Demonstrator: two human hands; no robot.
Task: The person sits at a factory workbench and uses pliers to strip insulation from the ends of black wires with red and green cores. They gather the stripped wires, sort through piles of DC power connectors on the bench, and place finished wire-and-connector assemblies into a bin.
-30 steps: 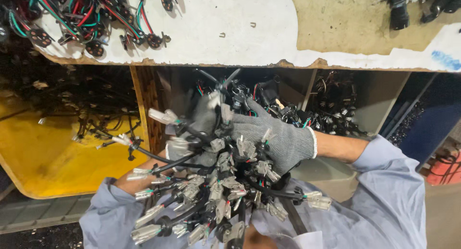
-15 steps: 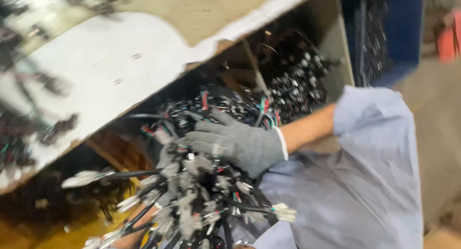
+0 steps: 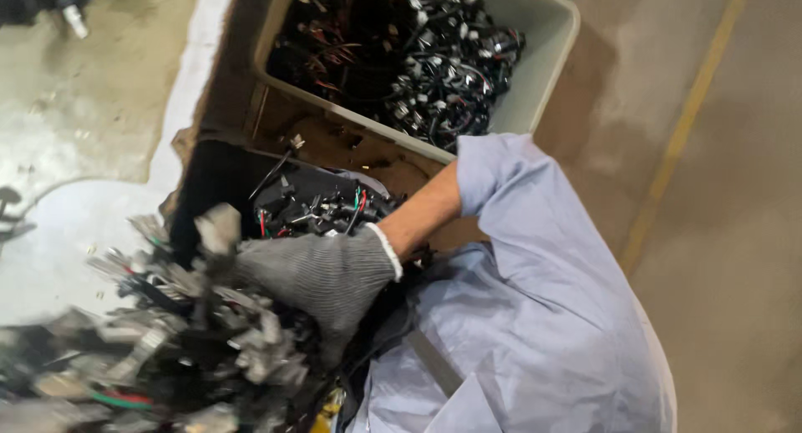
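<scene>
A right hand (image 3: 322,274) in a grey knitted work glove with a white cuff is pressing, fingers curled, into a tangled bundle of black wire harnesses with pale grey plastic connectors (image 3: 180,349), which is filling the lower left of the head view and is blurring with motion. The gloved fingers are closing over the top of the bundle, so the hand is gripping it rather than lying flat; the fingertips themselves are sinking among the wires and are hidden. The bare forearm (image 3: 422,211) is running up and right from the cuff into a rolled light blue shirt sleeve (image 3: 535,232), and the same pale blue cloth is covering the lower right of the view. The left hand is not appearing anywhere in the view, so its state cannot be told. Just beyond the glove, a dark box (image 3: 217,182) is holding more black harnesses with red, green and white leads (image 3: 326,207). Farther back, a pale grey plastic bin (image 3: 535,73) is standing on the floor, partly filled with similar black wired connectors (image 3: 434,57). A worn white-painted surface (image 3: 92,149) is lying along the left side, and a yellow floor line (image 3: 685,124) is crossing the concrete at the right.
</scene>
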